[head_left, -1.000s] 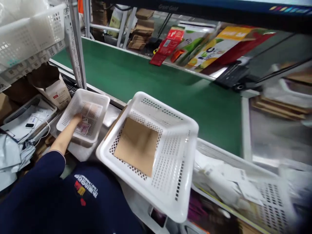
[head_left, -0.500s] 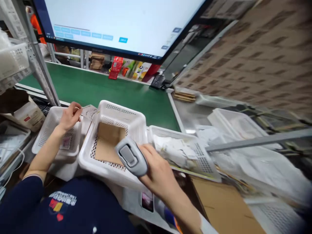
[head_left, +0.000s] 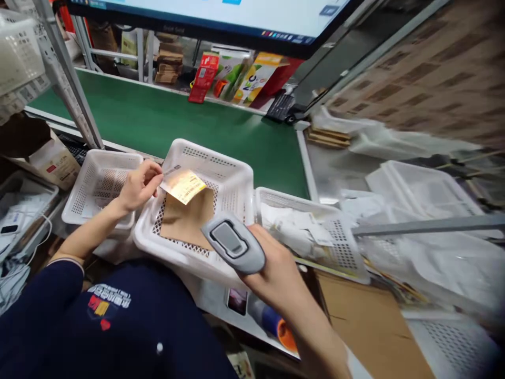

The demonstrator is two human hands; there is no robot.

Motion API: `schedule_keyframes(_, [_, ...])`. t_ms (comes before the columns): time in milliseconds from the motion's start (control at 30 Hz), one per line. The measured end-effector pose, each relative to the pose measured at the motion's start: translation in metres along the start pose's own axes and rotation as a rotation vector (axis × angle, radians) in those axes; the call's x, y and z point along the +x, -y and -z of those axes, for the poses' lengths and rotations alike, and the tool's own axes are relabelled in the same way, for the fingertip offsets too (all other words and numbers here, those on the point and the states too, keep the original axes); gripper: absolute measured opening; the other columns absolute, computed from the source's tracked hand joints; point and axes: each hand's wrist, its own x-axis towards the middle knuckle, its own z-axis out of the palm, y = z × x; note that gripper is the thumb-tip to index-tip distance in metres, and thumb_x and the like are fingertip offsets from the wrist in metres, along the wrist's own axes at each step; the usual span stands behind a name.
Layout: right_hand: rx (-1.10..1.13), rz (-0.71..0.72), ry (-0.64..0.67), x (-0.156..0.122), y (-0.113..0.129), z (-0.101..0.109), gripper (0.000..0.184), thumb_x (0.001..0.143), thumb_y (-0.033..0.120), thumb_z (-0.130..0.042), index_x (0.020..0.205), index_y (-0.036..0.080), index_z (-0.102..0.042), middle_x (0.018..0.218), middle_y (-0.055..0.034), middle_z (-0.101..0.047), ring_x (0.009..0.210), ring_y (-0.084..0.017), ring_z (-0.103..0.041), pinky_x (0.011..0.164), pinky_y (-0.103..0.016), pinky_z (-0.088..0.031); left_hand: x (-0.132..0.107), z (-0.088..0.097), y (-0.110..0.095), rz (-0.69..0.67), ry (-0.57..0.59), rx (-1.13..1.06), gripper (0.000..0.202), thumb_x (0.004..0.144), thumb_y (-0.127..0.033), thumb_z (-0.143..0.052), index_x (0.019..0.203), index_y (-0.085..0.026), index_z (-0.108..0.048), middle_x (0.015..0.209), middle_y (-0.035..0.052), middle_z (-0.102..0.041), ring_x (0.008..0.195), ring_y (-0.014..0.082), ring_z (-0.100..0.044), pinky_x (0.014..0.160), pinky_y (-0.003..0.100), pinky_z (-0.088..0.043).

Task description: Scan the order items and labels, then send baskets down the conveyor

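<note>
My left hand (head_left: 138, 184) pinches a small printed label (head_left: 183, 185) and holds it over the middle white basket (head_left: 232, 179), which has a brown envelope (head_left: 187, 221) lying in it. My right hand (head_left: 272, 268) grips a grey handheld barcode scanner (head_left: 233, 243), its head turned toward the label just in front of the basket's near rim. The label looks lit yellowish. To the left stands a smaller white basket (head_left: 98, 181), close under my left wrist.
A green conveyor belt (head_left: 177, 123) runs behind the baskets, with a large monitor (head_left: 221, 16) above it. A third basket (head_left: 315, 231) with papers sits to the right, more white trays (head_left: 426, 189) beyond. A metal rack post (head_left: 69, 79) rises at the left. Cardboard (head_left: 366, 326) lies lower right.
My left hand lifted the label out of the small left basket and brought it over the middle basket. My right hand came into view with the scanner and raised it toward the label.
</note>
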Motion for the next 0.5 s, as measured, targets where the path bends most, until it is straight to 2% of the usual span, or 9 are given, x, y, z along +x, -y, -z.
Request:
schedule_keyframes(67, [0.013, -0.015, 0.038, -0.010, -0.005, 0.002, 0.020, 0.078, 0.014, -0.056, 0.094, 0.025, -0.059, 0.085, -0.0018, -0.062, 0.064, -0.019, -0.057, 0.058, -0.028, -0.045, -0.008, -0.003, 0.006, 0.086, 0.058, -0.030, 0.022, 0.108, -0.042, -0.069, 0.101, -0.022, -0.062, 0.071, -0.0040, -0.068, 0.051, 0.0116, -0.065, 0.049, 0.021, -0.050])
schedule_keyframes(133, [0.028, -0.037, 0.072, -0.022, -0.012, 0.003, 0.019, 0.079, 0.014, -0.057, 0.094, 0.025, -0.060, 0.084, -0.0011, -0.062, 0.062, -0.018, -0.056, 0.057, -0.028, -0.044, -0.014, 0.004, 0.017, 0.110, 0.070, 0.017, 0.027, 0.107, -0.047, -0.069, 0.101, -0.020, -0.066, 0.083, 0.0008, -0.074, 0.063, 0.0141, -0.071, 0.059, 0.025, -0.057])
schedule_keyframes(200, [0.030, -0.063, 0.098, -0.036, -0.020, 0.006, 0.019, 0.080, 0.015, -0.057, 0.095, 0.026, -0.062, 0.086, -0.0018, -0.064, 0.064, -0.020, -0.060, 0.057, -0.029, -0.047, -0.017, 0.025, 0.035, 0.084, 0.034, 0.140, 0.031, 0.107, -0.050, -0.068, 0.110, -0.020, -0.072, 0.102, 0.0067, -0.080, 0.086, 0.0192, -0.078, 0.079, 0.032, -0.064])
schedule_keyframes(267, [0.023, -0.078, 0.164, -0.049, -0.025, 0.009, 0.024, 0.083, 0.018, -0.058, 0.104, 0.028, -0.066, 0.095, -0.0038, -0.069, 0.071, -0.023, -0.067, 0.060, -0.030, -0.052, -0.018, 0.058, 0.061, 0.093, -0.016, 0.339, 0.036, 0.106, -0.050, -0.068, 0.123, -0.019, -0.072, 0.121, 0.0122, -0.080, 0.109, 0.0243, -0.078, 0.099, 0.039, -0.064])
schedule_keyframes(300, [0.012, -0.090, 0.185, -0.055, -0.026, 0.011, 0.028, 0.085, 0.019, -0.058, 0.109, 0.029, -0.067, 0.101, -0.0051, -0.071, 0.076, -0.024, -0.070, 0.062, -0.032, -0.056, -0.019, 0.076, 0.075, 0.146, 0.001, 0.467, 0.039, 0.106, -0.047, -0.068, 0.131, -0.018, -0.070, 0.131, 0.0144, -0.078, 0.118, 0.0259, -0.076, 0.107, 0.042, -0.062])
schedule_keyframes(333, [-0.002, -0.105, 0.189, -0.059, -0.025, 0.012, 0.031, 0.086, 0.020, -0.057, 0.114, 0.030, -0.066, 0.108, -0.0062, -0.072, 0.082, -0.026, -0.073, 0.064, -0.033, -0.059, -0.022, 0.093, 0.089, 0.232, 0.059, 0.596, 0.043, 0.105, -0.045, -0.069, 0.137, -0.016, -0.068, 0.139, 0.0160, -0.075, 0.125, 0.0271, -0.073, 0.113, 0.043, -0.059])
schedule_keyframes(400, [-0.033, -0.138, 0.146, -0.065, -0.021, 0.014, 0.037, 0.087, 0.019, -0.053, 0.119, 0.032, -0.065, 0.117, -0.0076, -0.072, 0.092, -0.029, -0.075, 0.070, -0.037, -0.062, -0.035, 0.120, 0.114, 0.443, 0.254, 0.791, 0.057, 0.096, -0.040, -0.080, 0.144, -0.013, -0.064, 0.149, 0.0186, -0.070, 0.137, 0.0301, -0.068, 0.122, 0.044, -0.054])
schedule_keyframes(467, [-0.050, -0.157, 0.081, -0.066, -0.017, 0.013, 0.037, 0.090, 0.017, -0.047, 0.120, 0.031, -0.063, 0.118, -0.0090, -0.069, 0.096, -0.030, -0.075, 0.074, -0.039, -0.063, -0.056, 0.134, 0.133, 0.642, 0.434, 0.872, 0.068, 0.079, -0.032, -0.094, 0.138, -0.010, -0.069, 0.146, 0.0200, -0.072, 0.140, 0.0350, -0.066, 0.125, 0.046, -0.051])
schedule_keyframes(500, [-0.047, -0.151, 0.074, -0.066, -0.015, 0.012, 0.036, 0.092, 0.016, -0.046, 0.120, 0.031, -0.062, 0.118, -0.0096, -0.068, 0.097, -0.030, -0.074, 0.076, -0.039, -0.063, -0.069, 0.136, 0.139, 0.715, 0.472, 0.886, 0.068, 0.071, -0.026, -0.098, 0.132, -0.009, -0.072, 0.140, 0.0202, -0.075, 0.139, 0.0372, -0.066, 0.125, 0.047, -0.050])
